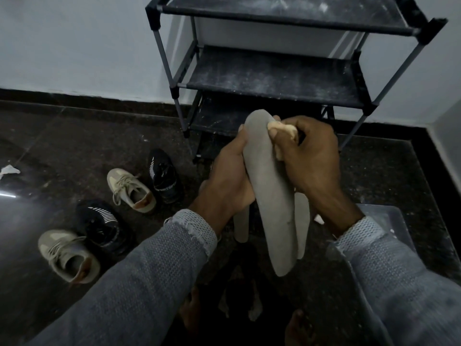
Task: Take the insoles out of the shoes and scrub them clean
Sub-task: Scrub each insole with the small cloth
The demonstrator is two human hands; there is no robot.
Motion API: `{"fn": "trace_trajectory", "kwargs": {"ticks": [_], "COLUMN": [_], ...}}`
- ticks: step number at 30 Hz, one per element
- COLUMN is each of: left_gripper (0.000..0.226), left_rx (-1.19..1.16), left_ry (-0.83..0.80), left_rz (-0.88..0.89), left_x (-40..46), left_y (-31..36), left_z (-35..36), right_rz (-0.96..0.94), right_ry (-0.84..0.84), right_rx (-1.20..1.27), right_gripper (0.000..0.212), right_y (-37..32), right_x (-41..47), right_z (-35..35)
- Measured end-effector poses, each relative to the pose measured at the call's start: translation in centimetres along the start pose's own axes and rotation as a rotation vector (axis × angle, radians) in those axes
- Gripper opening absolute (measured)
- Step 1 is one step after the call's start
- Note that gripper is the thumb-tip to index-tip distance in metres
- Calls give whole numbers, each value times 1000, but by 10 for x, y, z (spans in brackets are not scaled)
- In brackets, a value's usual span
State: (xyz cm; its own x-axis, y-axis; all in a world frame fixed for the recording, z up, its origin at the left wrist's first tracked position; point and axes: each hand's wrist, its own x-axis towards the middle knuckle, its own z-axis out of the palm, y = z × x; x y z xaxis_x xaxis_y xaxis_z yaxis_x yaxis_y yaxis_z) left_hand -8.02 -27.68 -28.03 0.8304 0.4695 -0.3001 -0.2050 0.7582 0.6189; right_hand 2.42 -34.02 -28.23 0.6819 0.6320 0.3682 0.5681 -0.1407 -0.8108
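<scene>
Insole (270, 193) upright in left grip (228, 181)

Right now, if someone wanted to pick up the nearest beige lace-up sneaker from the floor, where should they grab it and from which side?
Probably by the heel collar of the beige lace-up sneaker, coming from above. It stands upright on the dark floor, its opening facing up, so fingers could hook inside the rim while the thumb pinches the heel. The black sneaker sits close on the toe side, so the heel end is freer.
</scene>
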Motion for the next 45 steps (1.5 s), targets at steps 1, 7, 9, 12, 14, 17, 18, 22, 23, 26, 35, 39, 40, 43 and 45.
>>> {"fn": "trace_trajectory", "kwargs": {"ticks": [1,7,9,12,14,17,18,22,23,26,35,39,40,43,45], "left_gripper": [53,50,45,41,41,45,46,42,42,43,45,47,47,43,45], "left_rx": [6,-8,15,110,104,36,31,105,130,156,202,217,194,156,172], "left_ry": [13,79,74,84,98,121,113,83,83,117,146,164,164,169,146], "left_rz": [1,47,21,18,21,68,80,24,17,8,-39,-41,-39,-38,-52], "left_x": [0,0,-1,-2,-3,-1,0,-2,-3,-3,-4,-3,-2,0,0], "left_y": [0,4,2,-2,-1,1,2,-1,-2,-2,-3,-3,-2,-3,-3], "left_z": [0,-4,-2,1,3,2,2,1,1,3,5,7,7,2,1], "right_rz": [-1,-51,-15,60,40,-60,-83,9,35,37,1,-14,-34,-79,-45], "right_ry": [-18,-196,-94,-4,-10,-119,-139,-26,3,14,-24,-59,-100,-186,-156], "right_rx": [11,23,-18,-26,-12,8,3,-28,-29,-20,-62,-66,-58,-56,-58], "right_gripper": [15,8,10,12,12,10,10,12,12,10,13,14,13,9,11], "right_y": [-3,-17,-10,0,-3,-13,-14,-4,0,0,4,2,-2,-11,-7], "right_x": [-2,-11,-3,3,-1,-9,-10,2,5,4,11,9,6,4,8], "right_z": [1,14,7,-1,2,13,15,5,1,-1,-4,-5,-2,3,-1]}}
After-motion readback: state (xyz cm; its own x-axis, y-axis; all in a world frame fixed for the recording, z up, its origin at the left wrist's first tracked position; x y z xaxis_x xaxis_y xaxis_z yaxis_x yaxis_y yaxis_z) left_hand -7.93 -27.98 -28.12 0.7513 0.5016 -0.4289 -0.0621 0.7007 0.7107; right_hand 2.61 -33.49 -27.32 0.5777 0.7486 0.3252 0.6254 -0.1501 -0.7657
